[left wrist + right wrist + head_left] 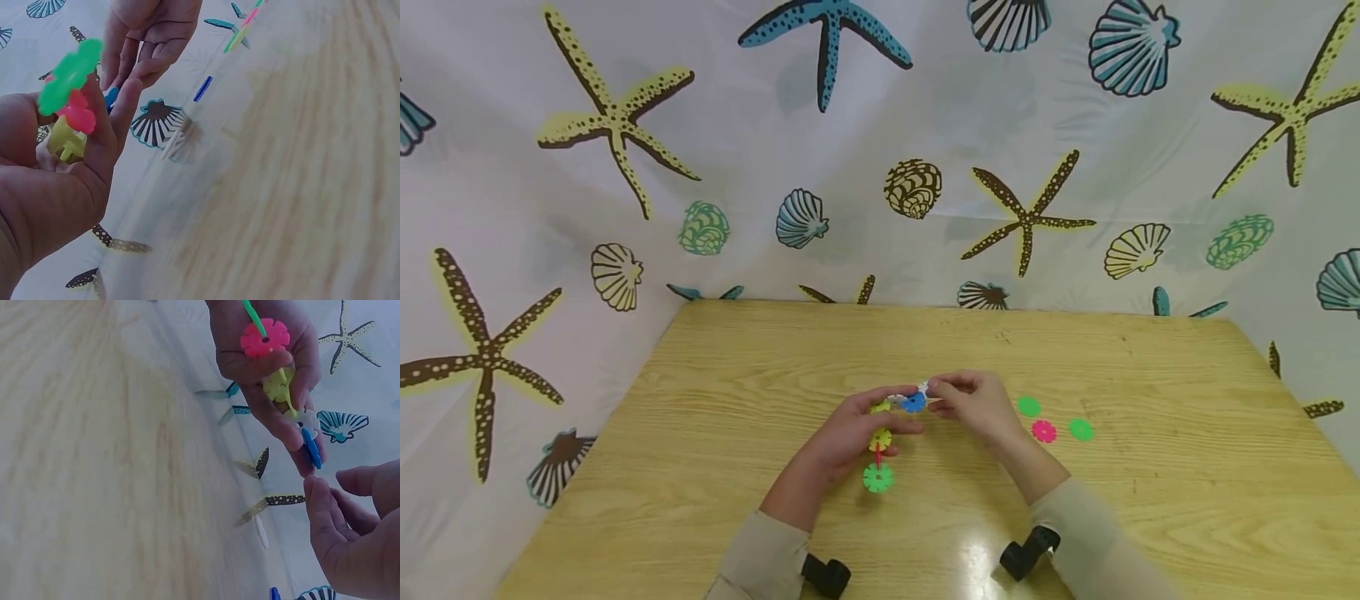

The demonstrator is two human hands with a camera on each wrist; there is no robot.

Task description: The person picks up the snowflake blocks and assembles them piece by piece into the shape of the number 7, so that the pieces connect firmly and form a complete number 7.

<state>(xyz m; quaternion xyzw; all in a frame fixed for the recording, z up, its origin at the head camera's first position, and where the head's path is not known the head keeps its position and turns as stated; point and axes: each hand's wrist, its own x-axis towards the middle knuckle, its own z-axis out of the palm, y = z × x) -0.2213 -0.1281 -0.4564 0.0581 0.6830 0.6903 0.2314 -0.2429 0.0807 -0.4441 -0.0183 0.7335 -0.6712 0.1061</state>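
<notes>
Sleeves [767, 554] near; your left hand [850, 429] grips disc chain [881, 438], right hand [977, 406] spread by blue disc [913, 403] (likely joining; next, another disc).

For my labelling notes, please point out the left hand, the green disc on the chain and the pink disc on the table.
Left hand [842, 431]: head view, its back.
Green disc [877, 483]: head view, its face.
Pink disc [1043, 432]: head view, upper face.

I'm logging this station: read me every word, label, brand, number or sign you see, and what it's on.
No readable text anywhere.
Linked discs: none visible.
Printed cloth: starfish and shells, no lettering visible.
Tabletop: small dark marks, too small to tell whether writing.
</notes>
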